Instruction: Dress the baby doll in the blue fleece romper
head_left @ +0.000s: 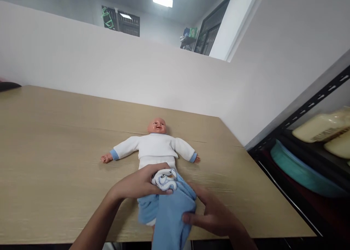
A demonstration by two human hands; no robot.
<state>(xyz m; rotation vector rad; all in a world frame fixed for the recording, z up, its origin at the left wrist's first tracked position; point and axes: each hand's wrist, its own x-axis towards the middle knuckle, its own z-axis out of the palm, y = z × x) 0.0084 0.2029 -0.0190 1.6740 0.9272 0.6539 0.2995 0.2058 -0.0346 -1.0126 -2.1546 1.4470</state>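
A baby doll [157, 146] lies on its back on the wooden table [68, 140], arms spread, head toward the wall. It wears a white top with blue cuffs and blue-and-white bottoms [147, 209]. Above its legs I hold a blue garment [173, 217] with a white cartoon patch, bunched at its upper end. My left hand [144, 180] pinches the patched part between thumb and fingers. On the other side my right hand [210, 211] grips the garment's edge, thumb in front and fingers partly hidden behind the cloth. The doll's lower legs are mostly covered by the garment.
A white wall [115, 67] with a window opening above rises behind the table. To the right stands a black metal rack [303, 111] holding a teal basin [303, 169] and cream-coloured containers [319, 127]. A dark rounded object [9, 86] shows at the far left.
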